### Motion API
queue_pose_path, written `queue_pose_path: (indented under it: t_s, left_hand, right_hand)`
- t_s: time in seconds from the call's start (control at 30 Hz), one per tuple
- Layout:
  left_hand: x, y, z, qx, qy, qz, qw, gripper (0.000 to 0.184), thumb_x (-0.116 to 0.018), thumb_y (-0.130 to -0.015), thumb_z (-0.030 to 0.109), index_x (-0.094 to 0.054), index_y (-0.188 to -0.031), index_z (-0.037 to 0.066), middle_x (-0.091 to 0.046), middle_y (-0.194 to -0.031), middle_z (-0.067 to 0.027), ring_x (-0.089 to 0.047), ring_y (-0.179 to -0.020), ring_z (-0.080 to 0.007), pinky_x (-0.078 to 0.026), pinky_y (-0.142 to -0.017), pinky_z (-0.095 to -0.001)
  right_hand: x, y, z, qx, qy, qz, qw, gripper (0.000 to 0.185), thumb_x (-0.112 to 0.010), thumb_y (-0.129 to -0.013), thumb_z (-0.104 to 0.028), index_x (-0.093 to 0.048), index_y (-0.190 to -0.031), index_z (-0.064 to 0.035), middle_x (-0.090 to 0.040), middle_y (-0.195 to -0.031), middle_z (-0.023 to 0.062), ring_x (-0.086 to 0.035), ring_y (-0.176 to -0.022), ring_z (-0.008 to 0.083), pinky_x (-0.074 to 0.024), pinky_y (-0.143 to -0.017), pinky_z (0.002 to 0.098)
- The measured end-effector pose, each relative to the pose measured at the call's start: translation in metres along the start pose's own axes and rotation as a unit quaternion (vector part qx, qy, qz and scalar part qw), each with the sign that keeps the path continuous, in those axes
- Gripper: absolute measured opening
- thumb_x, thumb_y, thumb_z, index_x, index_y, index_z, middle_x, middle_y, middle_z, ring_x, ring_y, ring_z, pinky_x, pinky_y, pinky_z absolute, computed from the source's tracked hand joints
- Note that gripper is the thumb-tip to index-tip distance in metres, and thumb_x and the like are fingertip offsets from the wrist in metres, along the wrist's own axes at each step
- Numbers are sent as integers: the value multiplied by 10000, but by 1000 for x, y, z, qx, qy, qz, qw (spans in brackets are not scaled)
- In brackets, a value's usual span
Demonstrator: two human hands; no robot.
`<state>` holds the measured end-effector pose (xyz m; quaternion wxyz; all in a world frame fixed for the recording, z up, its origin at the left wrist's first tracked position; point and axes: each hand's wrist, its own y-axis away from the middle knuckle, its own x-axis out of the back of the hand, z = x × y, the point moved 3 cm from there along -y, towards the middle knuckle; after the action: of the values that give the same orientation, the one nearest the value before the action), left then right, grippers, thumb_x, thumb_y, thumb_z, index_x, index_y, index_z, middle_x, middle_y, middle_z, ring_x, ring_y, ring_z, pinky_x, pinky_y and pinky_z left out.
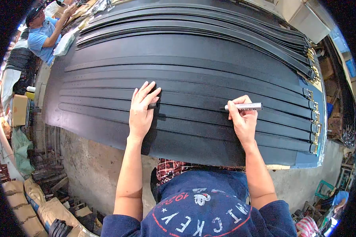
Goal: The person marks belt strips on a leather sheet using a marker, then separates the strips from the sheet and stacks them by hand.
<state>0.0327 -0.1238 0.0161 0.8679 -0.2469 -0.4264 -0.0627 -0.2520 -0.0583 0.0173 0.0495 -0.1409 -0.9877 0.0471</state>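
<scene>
Several black belts (194, 119) lie side by side across a dark sheet (166, 45), with gold-coloured buckles (317, 134) at their right ends and punched holes near their left ends. In my right hand (245, 124) is a grey-and-white marker pen (249, 106), its black tip pointing left at the edge of a belt. My left hand (141, 108) rests on the belts, fingers stretched forward, with a black marker cap (153, 106) held by the thumb.
A thick group of black belts (186, 24) lies along the far side of the table, buckles (313, 63) at the right. A person in a blue shirt (43, 36) stands at the far left corner. Cardboard and sacks (53, 213) lie on the floor at lower left.
</scene>
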Motion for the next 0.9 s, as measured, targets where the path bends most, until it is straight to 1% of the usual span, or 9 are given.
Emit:
queue_pose_path:
  t_s: [0.13, 0.27, 0.3, 0.4, 0.53, 0.63, 0.7, 0.8, 0.9]
  left_hand:
    - [0, -1, 1, 0, 0, 1, 1000, 491, -499, -736, -99, -626, -1170, 93, -553, -1297, -75, -421, -1299, -267, -225, -1111, -447]
    - [-1, 0, 1, -4, 4, 3, 1000, 499, -500, -724, -100, -630, -1167, 88, -548, -1305, -75, -417, -1303, -266, -222, -1112, -445]
    - [-2, 0, 0, -3, 5, 4, 1000, 506, -494, -719, -102, -631, -1167, 88, -547, -1307, -74, -415, -1305, -265, -221, -1113, -444]
    - [-1, 0, 2, -1, 6, 3, 1000, 528, -474, -707, -111, -633, -1169, 90, -544, -1311, -74, -413, -1307, -264, -219, -1114, -443]
    - [-1, -1, 1, 1, 3, -1, 1000, 556, -448, -689, -121, -635, -1168, 90, -541, -1316, -76, -413, -1308, -265, -214, -1117, -441]
    - [-1, -1, 2, -7, -13, 3, 1000, 472, -506, -745, -85, -633, -1161, 97, -553, -1291, -73, -432, -1288, -259, -264, -1098, -446]
    - [-2, -1, 1, -9, -9, 6, 1000, 478, -507, -740, -87, -632, -1162, 97, -555, -1288, -75, -433, -1287, -261, -264, -1098, -446]
    - [-2, -1, -1, -10, -8, 7, 1000, 484, -510, -732, -88, -633, -1162, 97, -558, -1284, -77, -436, -1284, -264, -262, -1099, -446]
    - [-2, -1, -1, -8, -9, 6, 1000, 496, -513, -721, -91, -631, -1165, 98, -555, -1286, -76, -434, -1285, -264, -260, -1102, -447]
  right_hand:
    - [1, -7, -1, 20, -15, 23, 999, 122, -621, -892, -107, -546, -811, -55, -582, -709, -27, -444, -606, 11, -351, -527, 186]
    - [0, -14, 2, 23, 37, 21, 999, 136, -629, -887, -109, -542, -799, -52, -576, -694, -29, -430, -585, 10, -339, -507, 189]
    - [-3, -15, 1, 44, 30, 36, 998, 145, -636, -884, -116, -545, -791, -52, -557, -684, -37, -418, -581, 6, -329, -503, 188]
    - [-2, -15, 3, 56, 67, 27, 996, 153, -646, -878, -126, -550, -784, -53, -528, -665, -50, -403, -577, 4, -318, -500, 187]
    - [-3, -15, 2, 49, 47, 27, 997, 163, -657, -870, -135, -555, -777, -50, -505, -650, -58, -395, -575, 2, -307, -495, 187]
    - [-5, -14, 2, 56, 39, 28, 997, 164, -657, -866, -128, -553, -770, -45, -510, -653, -53, -399, -569, 0, -306, -490, 184]
    - [-5, -15, 3, 76, 61, 23, 995, 162, -658, -862, -111, -550, -763, -42, -517, -658, -47, -399, -557, -2, -306, -480, 179]
    - [-8, -11, 0, 67, 94, 10, 993, 157, -661, -852, -87, -547, -755, -42, -516, -642, -42, -394, -534, -5, -299, -458, 180]
    - [-10, -10, 0, 96, 109, 27, 989, 167, -671, -847, -87, -541, -749, -48, -492, -601, -48, -390, -527, -6, -297, -449, 186]
